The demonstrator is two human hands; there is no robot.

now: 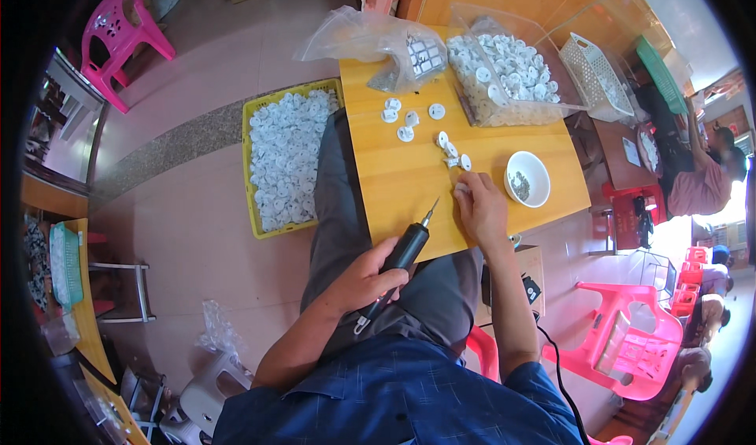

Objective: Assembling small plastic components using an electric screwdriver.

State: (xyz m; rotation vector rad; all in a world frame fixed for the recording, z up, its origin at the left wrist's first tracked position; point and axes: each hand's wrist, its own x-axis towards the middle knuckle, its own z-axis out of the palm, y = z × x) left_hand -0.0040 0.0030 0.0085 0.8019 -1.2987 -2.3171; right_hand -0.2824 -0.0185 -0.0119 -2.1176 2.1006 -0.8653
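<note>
My left hand (364, 278) is wrapped round a black electric screwdriver (408, 246), its bit pointing up and away from me over the table's near edge. At the tabletop, my right hand (483, 213) pinches a small white plastic part (461, 187), mostly hidden by the fingers. Just beyond it lie a few round white plastic pieces (465, 162), with several more (405, 133) farther left. A white bowl (543, 171) holding small metal screws (520, 185) stands right of my right hand.
The yellow table (386, 185) carries a clear bin (504, 118) heaped with white pieces and a plastic bag (362, 42). A yellow crate (247, 169) of white pieces sits at floor level on the left. Pink chairs (602, 287) stand around; people sit at the far right.
</note>
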